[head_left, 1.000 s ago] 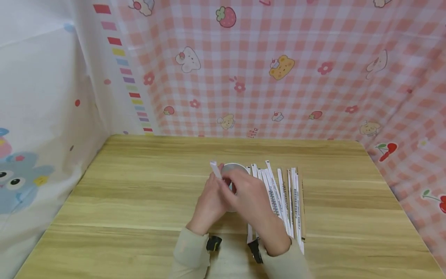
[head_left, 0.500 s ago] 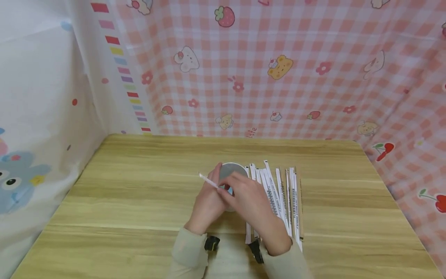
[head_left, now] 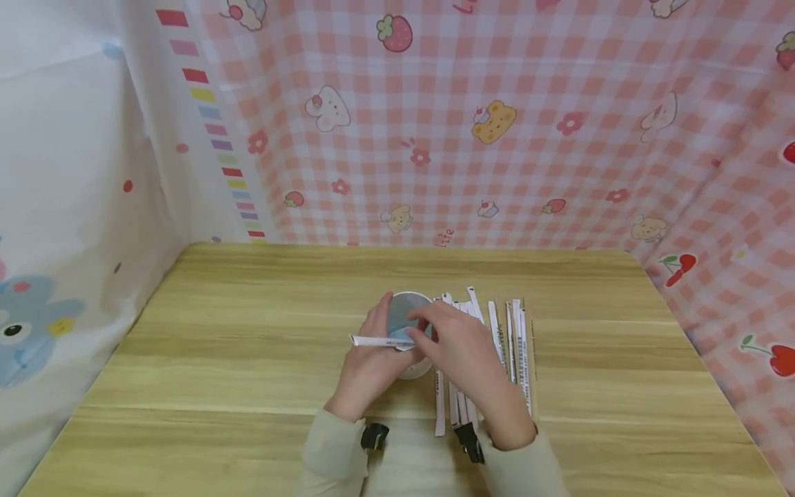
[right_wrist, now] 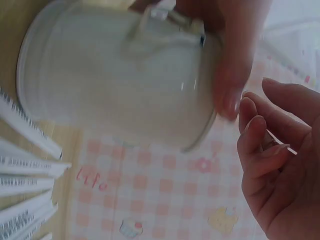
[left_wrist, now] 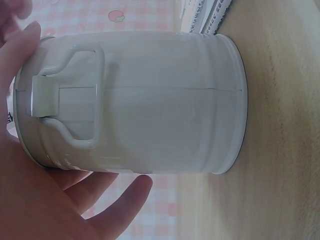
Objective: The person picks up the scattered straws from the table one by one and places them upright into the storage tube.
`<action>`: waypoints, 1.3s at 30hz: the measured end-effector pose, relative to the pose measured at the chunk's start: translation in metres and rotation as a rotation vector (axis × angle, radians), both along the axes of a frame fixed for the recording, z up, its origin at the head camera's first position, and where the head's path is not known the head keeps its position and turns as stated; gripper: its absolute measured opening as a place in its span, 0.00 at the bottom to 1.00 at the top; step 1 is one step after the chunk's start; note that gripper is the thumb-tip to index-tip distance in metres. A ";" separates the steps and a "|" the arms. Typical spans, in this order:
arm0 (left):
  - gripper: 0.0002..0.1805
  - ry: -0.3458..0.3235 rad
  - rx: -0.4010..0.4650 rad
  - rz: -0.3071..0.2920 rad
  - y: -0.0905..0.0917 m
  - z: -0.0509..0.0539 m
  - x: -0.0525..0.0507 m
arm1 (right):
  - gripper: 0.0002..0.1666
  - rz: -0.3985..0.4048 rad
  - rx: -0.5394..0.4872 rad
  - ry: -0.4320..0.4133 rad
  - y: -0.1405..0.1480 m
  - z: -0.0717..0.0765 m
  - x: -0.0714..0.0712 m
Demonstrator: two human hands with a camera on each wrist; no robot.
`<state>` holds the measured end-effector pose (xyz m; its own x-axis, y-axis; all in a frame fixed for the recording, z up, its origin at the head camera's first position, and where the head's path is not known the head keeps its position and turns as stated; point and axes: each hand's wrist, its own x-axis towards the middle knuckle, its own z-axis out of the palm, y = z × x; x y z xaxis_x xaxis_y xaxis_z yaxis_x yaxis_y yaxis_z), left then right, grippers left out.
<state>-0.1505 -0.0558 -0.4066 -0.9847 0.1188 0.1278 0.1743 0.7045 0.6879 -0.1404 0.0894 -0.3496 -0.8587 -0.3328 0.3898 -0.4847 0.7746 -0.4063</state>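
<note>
A white metal canister [left_wrist: 155, 110] with a wire side handle [left_wrist: 100, 95] stands on the table; its round grey opening [head_left: 405, 305] shows in the head view. My left hand [head_left: 369, 366] grips it near the rim, thumb at the top edge and fingers round the far side. Across the back of that hand lies a thin stick in a white printed paper wrapper [head_left: 375, 342], its right end reaching the rim. Over the opening hovers my right hand [head_left: 462, 352], fingers loosely bent. In the right wrist view nothing shows between its fingertips [right_wrist: 255, 122].
Right of the canister, several similar paper-wrapped sticks [head_left: 523, 352] lie side by side on the wooden table [head_left: 236, 345], partly under my right forearm. A pink checked cloth [head_left: 435, 90] hangs at the back, with a white cloth [head_left: 68, 138] on the left.
The wrapped stick pointed up from my right fingers; it has tipped leftward and now lies flat across my left hand. My right fingers have loosened above the opening. The left hand keeps its grip.
</note>
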 end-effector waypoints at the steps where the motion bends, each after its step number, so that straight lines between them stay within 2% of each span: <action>1: 0.56 -0.016 0.019 0.006 0.000 0.000 0.000 | 0.10 -0.011 -0.004 -0.010 0.004 0.000 -0.001; 5: 0.59 -0.059 0.071 0.036 0.001 0.000 0.002 | 0.12 -0.060 -0.018 -0.050 0.019 0.000 -0.006; 13: 0.59 -0.060 0.088 0.057 0.001 -0.001 0.001 | 0.13 -0.186 -0.028 -0.135 0.054 -0.001 -0.018; 21: 0.58 -0.069 0.093 0.058 0.001 -0.001 0.001 | 0.23 -0.301 -0.040 -0.349 0.096 -0.014 -0.027; 26: 0.58 -0.070 0.093 0.056 0.001 0.000 0.003 | 0.29 -0.318 -0.077 -0.536 0.121 -0.027 -0.030; 29: 0.58 -0.071 0.097 0.056 0.001 0.000 0.003 | 0.29 -0.325 -0.112 -0.618 0.134 -0.035 -0.032; 34: 0.58 -0.074 0.103 0.057 0.001 -0.001 0.003 | 0.29 -0.354 -0.165 -0.700 0.147 -0.042 -0.032; 39: 0.58 -0.075 0.117 0.054 0.001 0.000 0.002 | 0.26 -0.380 -0.193 -0.743 0.159 -0.051 -0.033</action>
